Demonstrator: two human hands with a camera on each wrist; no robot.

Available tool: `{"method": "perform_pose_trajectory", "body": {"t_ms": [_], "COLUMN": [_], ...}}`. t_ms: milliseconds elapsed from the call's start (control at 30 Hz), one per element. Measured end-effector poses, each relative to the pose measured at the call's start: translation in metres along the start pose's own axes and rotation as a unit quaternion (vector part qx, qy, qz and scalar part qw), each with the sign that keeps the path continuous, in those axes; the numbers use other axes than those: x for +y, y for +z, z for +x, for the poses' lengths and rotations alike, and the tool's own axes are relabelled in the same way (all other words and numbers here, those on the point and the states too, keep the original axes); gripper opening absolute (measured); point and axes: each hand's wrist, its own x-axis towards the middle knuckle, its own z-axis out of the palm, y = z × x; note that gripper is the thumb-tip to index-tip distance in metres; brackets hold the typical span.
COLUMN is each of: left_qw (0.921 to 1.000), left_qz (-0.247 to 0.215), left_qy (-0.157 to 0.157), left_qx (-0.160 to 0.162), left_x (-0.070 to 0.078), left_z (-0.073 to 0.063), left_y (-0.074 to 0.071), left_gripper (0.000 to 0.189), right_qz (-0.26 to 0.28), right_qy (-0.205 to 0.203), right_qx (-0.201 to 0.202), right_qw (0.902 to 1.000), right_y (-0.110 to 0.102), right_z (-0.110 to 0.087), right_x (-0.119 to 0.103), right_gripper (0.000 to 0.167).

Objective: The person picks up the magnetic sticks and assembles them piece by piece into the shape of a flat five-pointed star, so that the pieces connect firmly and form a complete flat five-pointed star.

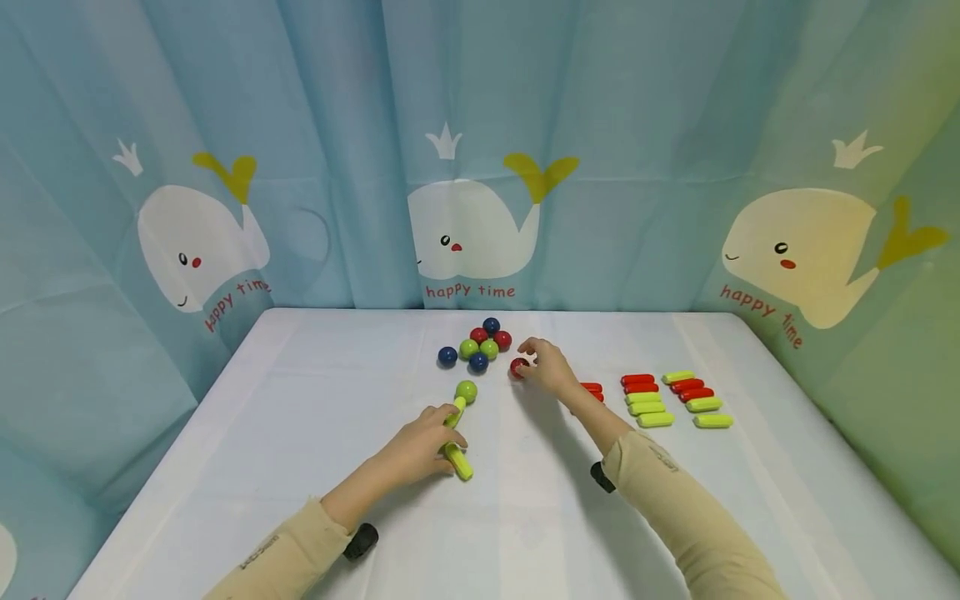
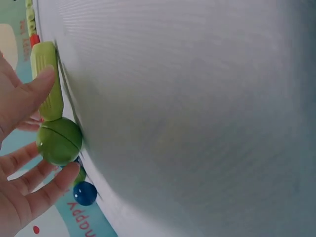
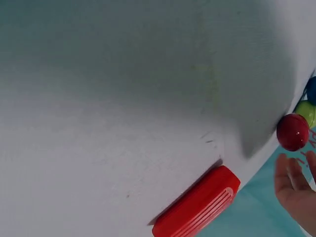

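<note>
In left hand [image 1: 420,448], ridged light-green plastic stick [image 2: 47,57], pinched.
On table [image 1: 300,375] at right hand [image 1: 549,369], glossy red ball [image 3: 293,132], grip unclear: cup evenly from both sides to prevent rolling, holding the stick steady.

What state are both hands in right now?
Left hand: closed, holding a green stick between thumb and fingers.
Right hand: open, at a red ball, fingers not closed round it.
</note>
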Motion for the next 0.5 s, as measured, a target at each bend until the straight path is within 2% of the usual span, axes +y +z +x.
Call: {"method": "perform_pose_trajectory", "body": {"t_ms": [200,367,500], "left_qw": [0.9997,0.9995,0.9994], "left_qz": [0.007,0.008,0.007], "left_qy": [0.012,0.011,0.01], "left_qx": [0.018,0.028,0.031], "left_x": [-0.001,-0.0038,-0.0044], "left_z": [0.003,0.004,0.005], "left_y": [0.0015,0.0005,-0.0006], "left_gripper": [0.027,0.029,0.031], "right_qz": [-0.03,-0.013,-0.022], "right_qy": [0.011,0.045,0.058], "right_qx": [-0.054,-0.063,-0.069], "right_qw": [0.998,0.9969,0.9957], "right_y": [0.007,0.0077,0.0075], "right_z": [0.0051,0.0063,0.0063], "right_x": [0.0048,0.0044,0.0031], "right_gripper": [0.047,0.046,0.04]}}
